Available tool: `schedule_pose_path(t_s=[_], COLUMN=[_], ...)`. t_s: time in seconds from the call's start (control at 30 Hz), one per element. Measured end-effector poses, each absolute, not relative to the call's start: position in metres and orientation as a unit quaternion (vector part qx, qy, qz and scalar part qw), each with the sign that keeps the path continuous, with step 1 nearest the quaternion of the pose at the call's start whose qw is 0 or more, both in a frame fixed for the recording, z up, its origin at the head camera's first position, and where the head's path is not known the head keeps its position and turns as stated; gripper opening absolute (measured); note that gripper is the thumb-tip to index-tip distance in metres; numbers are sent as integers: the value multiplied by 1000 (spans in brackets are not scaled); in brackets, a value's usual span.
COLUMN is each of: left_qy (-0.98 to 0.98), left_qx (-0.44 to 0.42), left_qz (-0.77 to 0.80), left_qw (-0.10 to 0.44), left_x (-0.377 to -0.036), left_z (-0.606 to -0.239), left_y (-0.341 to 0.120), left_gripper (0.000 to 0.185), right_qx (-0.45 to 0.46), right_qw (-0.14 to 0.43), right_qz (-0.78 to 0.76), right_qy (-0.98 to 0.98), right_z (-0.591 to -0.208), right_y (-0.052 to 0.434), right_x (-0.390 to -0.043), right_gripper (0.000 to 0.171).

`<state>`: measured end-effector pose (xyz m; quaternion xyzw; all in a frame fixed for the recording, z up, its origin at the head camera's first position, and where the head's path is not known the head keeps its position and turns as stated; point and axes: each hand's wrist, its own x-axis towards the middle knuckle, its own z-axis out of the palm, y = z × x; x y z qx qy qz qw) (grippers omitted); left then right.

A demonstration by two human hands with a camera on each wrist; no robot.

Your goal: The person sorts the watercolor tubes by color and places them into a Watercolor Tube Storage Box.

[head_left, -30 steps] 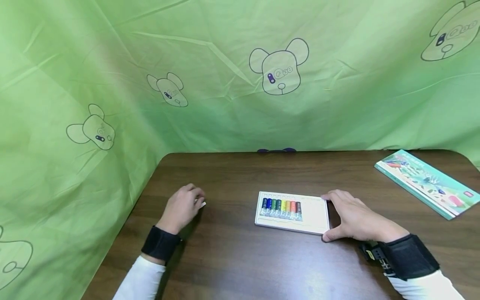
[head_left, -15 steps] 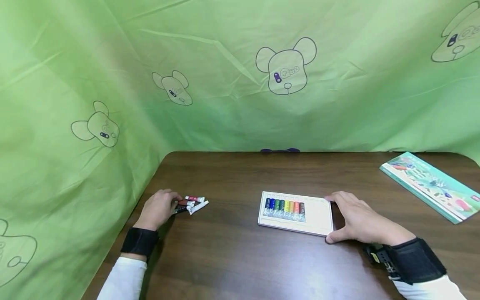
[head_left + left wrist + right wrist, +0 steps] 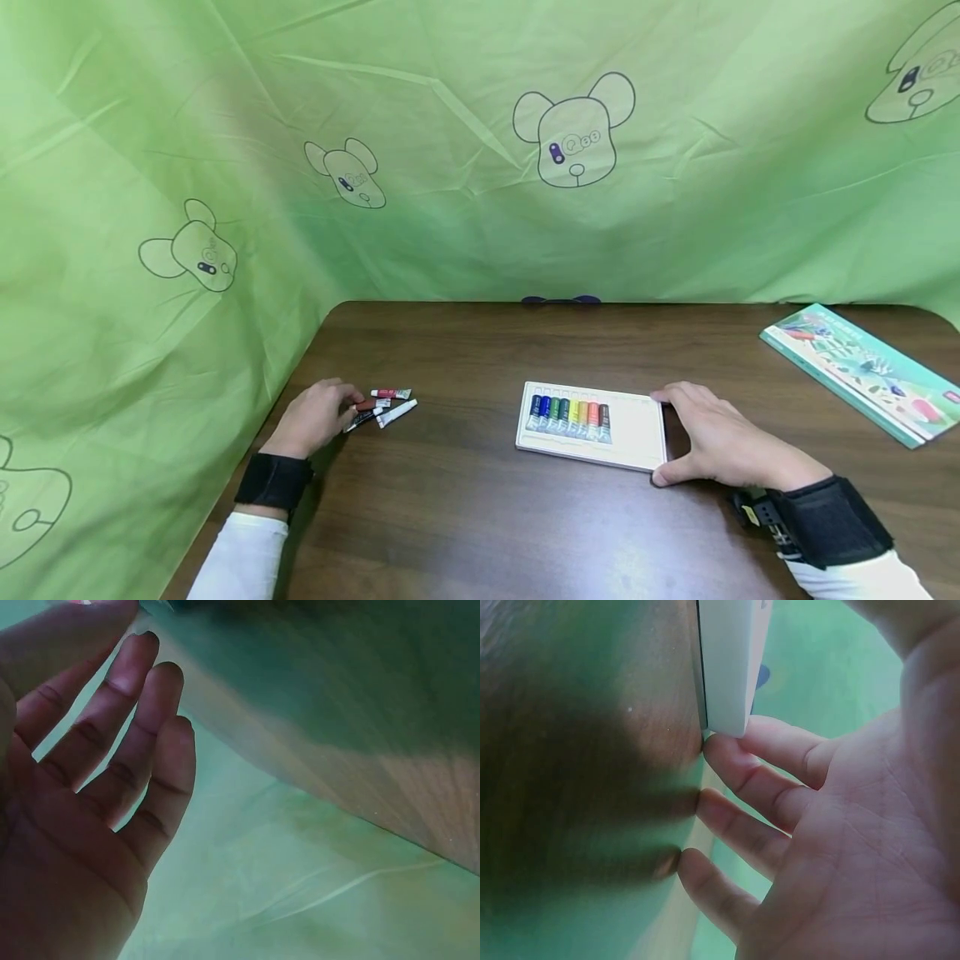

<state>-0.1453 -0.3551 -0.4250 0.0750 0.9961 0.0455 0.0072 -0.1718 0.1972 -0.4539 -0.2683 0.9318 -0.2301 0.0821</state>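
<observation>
In the head view my left hand [image 3: 315, 417] is at the left side of the table, its fingertips at a small pile of paint tubes. The pile has a red tube [image 3: 391, 393], a brown tube [image 3: 369, 405], a black tube [image 3: 362, 420] and a white tube [image 3: 397, 412]. The left wrist view shows the thumb over the index finger; whether they pinch a tube is hidden. My right hand [image 3: 708, 437] holds the right end of a white paint tray [image 3: 637, 429], thumb at the near corner, fingers at the far one. Several coloured tubes [image 3: 567, 417] fill the tray's left part.
A teal paint box [image 3: 862, 375] with a printed cover lies at the right back of the brown wooden table [image 3: 465, 517]. A green cloth [image 3: 435, 242] with bear prints hangs behind the table and along its left side.
My left hand has moved left, uncovering the red, brown and black tubes; in the last half second it barely shifts. The right hand stays on the tray, and the head view has turned slightly.
</observation>
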Motion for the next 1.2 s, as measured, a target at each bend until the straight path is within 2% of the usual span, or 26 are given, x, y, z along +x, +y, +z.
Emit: schedule_pose_path(t_s=[0.23, 0.57, 1.03, 1.2], left_qy=[994, 993, 993, 993], left_qx=[87, 95, 72, 77], left_qz=[62, 71, 89, 84], left_qw=[-7, -6, 34, 27], left_x=[-147, -152, -154, -154], left_z=[-427, -428, -427, -425], left_y=[-352, -344, -346, -346], left_gripper=[17, 11, 9, 7], right_qx=[-263, -262, -268, -269], right_qw=[88, 88, 78, 80], right_qz=[-230, -231, -233, -232], right_qy=[933, 933, 932, 932], right_z=[-453, -451, -451, -451], right_y=[197, 196, 198, 198], right_x=[-171, -170, -171, -171], right_gripper=[108, 108, 107, 107])
